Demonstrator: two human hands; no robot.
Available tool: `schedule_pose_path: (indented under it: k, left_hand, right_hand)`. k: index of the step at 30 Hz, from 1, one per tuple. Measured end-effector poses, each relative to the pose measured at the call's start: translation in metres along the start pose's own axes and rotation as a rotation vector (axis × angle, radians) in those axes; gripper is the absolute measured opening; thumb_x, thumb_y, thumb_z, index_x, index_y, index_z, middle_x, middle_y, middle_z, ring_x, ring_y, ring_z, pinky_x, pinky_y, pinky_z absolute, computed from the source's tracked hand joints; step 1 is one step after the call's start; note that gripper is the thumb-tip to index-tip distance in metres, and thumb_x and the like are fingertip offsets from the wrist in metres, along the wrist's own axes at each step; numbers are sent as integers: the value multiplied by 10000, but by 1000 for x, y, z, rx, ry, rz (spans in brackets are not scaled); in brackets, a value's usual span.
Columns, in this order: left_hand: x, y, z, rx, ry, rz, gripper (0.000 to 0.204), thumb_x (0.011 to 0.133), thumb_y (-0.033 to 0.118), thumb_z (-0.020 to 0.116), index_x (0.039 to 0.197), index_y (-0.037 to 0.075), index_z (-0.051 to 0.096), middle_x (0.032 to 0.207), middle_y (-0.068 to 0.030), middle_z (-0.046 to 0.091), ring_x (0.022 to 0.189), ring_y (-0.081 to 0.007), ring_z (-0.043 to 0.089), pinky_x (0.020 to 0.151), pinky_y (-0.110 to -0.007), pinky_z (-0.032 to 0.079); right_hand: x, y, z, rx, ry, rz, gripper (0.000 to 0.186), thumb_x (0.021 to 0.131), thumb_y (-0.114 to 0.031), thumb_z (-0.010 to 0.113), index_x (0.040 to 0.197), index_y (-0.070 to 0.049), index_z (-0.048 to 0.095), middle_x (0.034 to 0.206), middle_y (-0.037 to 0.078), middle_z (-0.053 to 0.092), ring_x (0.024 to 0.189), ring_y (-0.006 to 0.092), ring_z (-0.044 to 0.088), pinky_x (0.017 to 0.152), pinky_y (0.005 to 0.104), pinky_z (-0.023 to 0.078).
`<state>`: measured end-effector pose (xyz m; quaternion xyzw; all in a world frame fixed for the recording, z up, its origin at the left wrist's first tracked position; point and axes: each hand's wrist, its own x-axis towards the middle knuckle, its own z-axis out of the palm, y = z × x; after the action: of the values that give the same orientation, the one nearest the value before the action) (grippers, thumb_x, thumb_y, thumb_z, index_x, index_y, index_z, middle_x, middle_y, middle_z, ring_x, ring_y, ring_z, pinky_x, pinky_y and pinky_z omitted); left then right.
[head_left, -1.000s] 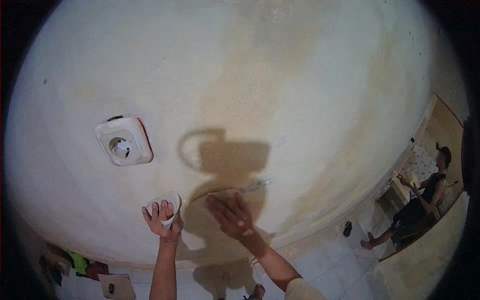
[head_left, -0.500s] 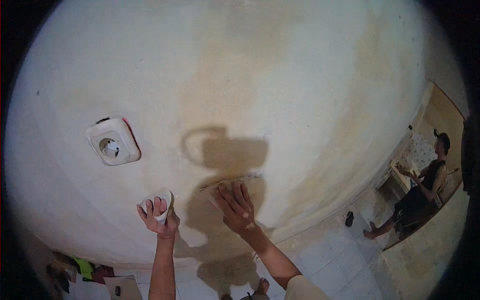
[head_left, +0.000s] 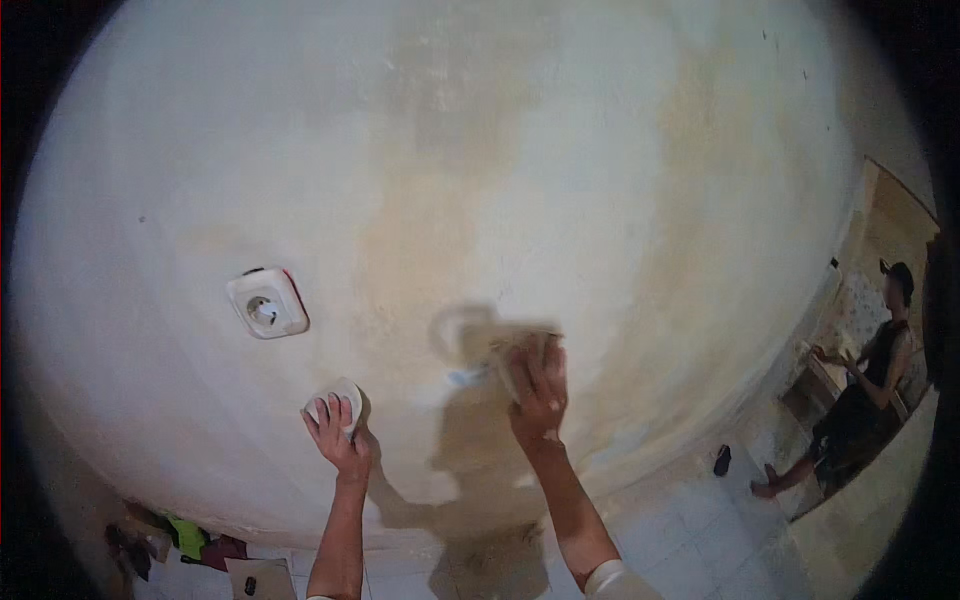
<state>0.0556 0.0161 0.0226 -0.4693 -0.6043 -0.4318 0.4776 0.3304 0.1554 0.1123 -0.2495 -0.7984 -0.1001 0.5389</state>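
Observation:
My left hand [head_left: 337,430] grips a whitish, rounded, dish-like thing [head_left: 349,392] with its fingers curled over the front; its exact kind does not show. It is up against or close to the pale wall [head_left: 580,230], below a white wall socket [head_left: 267,304]. To the right, my right hand [head_left: 540,385] is slightly blurred. Its fingers press a flat, thin, brownish piece [head_left: 505,368] to the wall, mostly hidden under the hand, so I cannot tell what it is. A small light-blue patch [head_left: 465,378] shows on the wall just left of it.
Another person [head_left: 870,390] sits at the far right, beside a wooden board [head_left: 890,220]. A dark shoe or slipper [head_left: 722,460] lies on the tiled floor [head_left: 660,540]. Coloured cloths [head_left: 190,538] and a flat board [head_left: 260,580] lie at the lower left.
My right hand has moved right and up along the wall with the flat piece. The view has shifted, so the socket appears lower and farther right. My left hand keeps its hold.

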Motion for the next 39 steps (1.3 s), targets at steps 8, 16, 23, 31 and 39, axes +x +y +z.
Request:
schedule_pose_path:
  k: [8,16,23,31,39]
  left_hand:
    - [25,14,19,59,101,95,446,813,142,409,1221,65,571,1345,-143,500,1324,-367,358,1076,-638,159]
    - [25,13,21,67,111,75,434,809,119,420,1204,78,596,1336,-114,516,1333,-340,359,1084,-612,176]
    - [29,17,15,55,121,92,417,827,145,399,1179,86,613,1326,-109,525,1318,-325,385,1078,-601,206]
    - [26,20,17,-2,137,66,460,764,57,459,1198,92,608,1315,-104,538,1316,-322,392,1089,-589,185]
    - [26,18,17,11,154,69,428,786,73,467,1187,97,614,1316,-93,539,1306,-331,402,1084,-588,205]
  right_hand:
    - [1,-11,25,46,168,3,460,799,28,538,1246,-79,552,1415,163,406,1323,424,326,1067,584,273]
    - [5,-16,20,75,-140,-319,478,750,-22,588,1222,-98,565,1292,33,549,1218,242,498,1066,444,336]
    - [4,-11,21,-11,-58,-299,460,754,-32,565,1211,-80,585,1328,101,518,1241,320,467,1066,502,319]
    - [-7,8,25,-60,293,68,575,695,12,525,1266,-48,553,1346,215,469,1280,464,370,1076,567,262]
    - [-20,44,28,-73,-35,-101,391,866,-187,567,1227,-37,562,1275,159,549,1255,445,408,1059,592,269]
